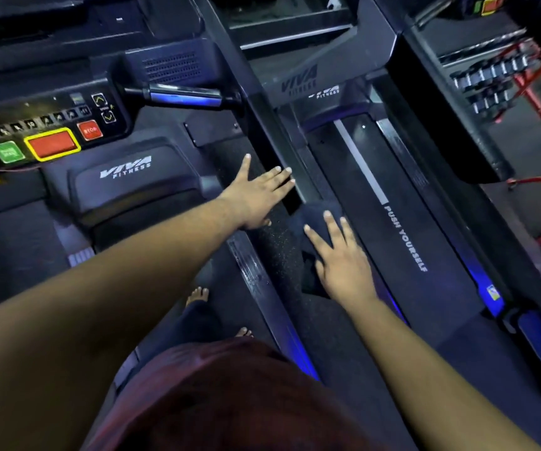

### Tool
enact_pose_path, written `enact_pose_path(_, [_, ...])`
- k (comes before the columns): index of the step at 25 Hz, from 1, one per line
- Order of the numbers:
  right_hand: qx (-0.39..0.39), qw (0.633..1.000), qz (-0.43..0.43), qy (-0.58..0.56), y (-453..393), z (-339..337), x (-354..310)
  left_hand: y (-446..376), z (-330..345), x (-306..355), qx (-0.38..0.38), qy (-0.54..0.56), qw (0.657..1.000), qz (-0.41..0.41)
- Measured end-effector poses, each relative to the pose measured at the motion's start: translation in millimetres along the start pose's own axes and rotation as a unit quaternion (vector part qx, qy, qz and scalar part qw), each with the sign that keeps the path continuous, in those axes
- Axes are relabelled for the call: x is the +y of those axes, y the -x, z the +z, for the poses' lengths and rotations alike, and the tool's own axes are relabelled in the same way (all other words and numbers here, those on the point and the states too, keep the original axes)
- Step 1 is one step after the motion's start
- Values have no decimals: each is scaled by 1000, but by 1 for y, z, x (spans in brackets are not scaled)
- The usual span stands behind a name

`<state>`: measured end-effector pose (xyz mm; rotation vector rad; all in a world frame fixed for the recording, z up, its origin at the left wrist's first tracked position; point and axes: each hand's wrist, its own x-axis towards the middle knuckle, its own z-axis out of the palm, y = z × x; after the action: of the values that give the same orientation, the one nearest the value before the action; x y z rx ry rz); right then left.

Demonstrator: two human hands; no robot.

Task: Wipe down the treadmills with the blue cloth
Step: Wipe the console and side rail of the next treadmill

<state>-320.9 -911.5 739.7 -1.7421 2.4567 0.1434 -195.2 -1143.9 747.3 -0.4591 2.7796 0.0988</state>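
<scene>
Fingers (280, 177) of the left hand (256, 196) lie straight and spread, flat on the near treadmill's side rail (230, 157) beside its console (47, 125). To the right, the right hand (341, 258) presses flat, fingers extended, on the blue cloth (314, 219) at the neighbouring treadmill's belt (393, 222) edge.

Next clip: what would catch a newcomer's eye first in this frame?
Probably the red panel with the yellow border on the left treadmill's console. Next, the two hands at centre: the right hand pressing the dark blue cloth flat, the left hand resting open on the side rail.
</scene>
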Motion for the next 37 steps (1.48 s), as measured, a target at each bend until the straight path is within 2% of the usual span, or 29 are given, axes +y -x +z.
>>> enact_pose_path(3, [-25, 999, 22, 24, 27, 4, 8, -2, 8, -3, 17, 3, 1000, 7])
enact_pose_path(8, [-42, 996, -6, 74, -90, -14, -35, -15, 5, -43, 41, 28, 999, -21])
enact_pose_path(10, [-41, 996, 6, 84, -108, -14, -40, -20, 6, -63, 39, 28, 999, -13])
enact_pose_path(14, [-53, 987, -19, 149, -48, -9, -28, -24, 16, -94, 57, 13, 998, 31])
enact_pose_path(16, [-60, 981, -56, 175, -51, -12, -22, -25, 21, -103, 70, 55, 996, 8])
enact_pose_path(19, [-58, 972, -82, 211, -123, -18, -45, -33, 23, -116, 100, 72, 992, -3])
enact_pose_path(23, [-45, 969, -57, 238, -224, -24, -82, -51, 21, -143, 131, 66, 988, -40])
enact_pose_path(26, [-65, 958, -52, 274, -228, -27, -87, -57, 19, -152, 112, 76, 989, -54])
enact_pose_path(29, [-94, 957, -100, 254, -156, -20, -64, -51, 23, -136, 108, 93, 989, -32])
enact_pose_path(31, [-85, 962, -127, 226, -85, -16, -34, -43, 28, -113, 109, 111, 988, -9])
enact_pose_path(33, [-73, 976, -112, 174, -44, -17, -14, -35, 32, -87, 108, 117, 987, 8])
enact_pose_path(37, [-55, 996, -36, 53, -96, -24, -25, -29, 31, -47, 121, 154, 980, -27])
